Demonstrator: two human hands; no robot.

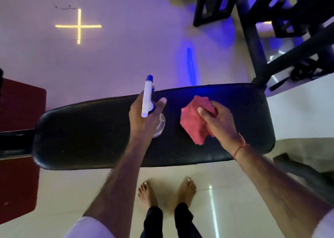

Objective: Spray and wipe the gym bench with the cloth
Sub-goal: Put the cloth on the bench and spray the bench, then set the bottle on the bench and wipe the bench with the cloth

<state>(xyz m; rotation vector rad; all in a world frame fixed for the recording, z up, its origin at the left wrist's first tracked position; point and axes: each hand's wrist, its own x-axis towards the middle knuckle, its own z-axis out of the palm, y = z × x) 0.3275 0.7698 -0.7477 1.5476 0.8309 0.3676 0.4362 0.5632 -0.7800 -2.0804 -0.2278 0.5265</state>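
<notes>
Bench (90, 134) part-hidden; left hand (144, 118) grips spray bottle (147, 96), right hand (216, 118) clutches cloth (191, 124).

Your left hand (144, 116) is fisted, thumb out; your right hand (216, 119) is pressing down, fingers curled; both arms extended.

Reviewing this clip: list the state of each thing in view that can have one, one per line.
Left hand: shut on the spray bottle, over the bench.
Spray bottle: held, nozzle pointing away from the person.
Right hand: shut on the cloth.
Cloth: crumpled, pressed on the bench pad.
Gym bench: flat; wet or dry, cannot tell.
</notes>
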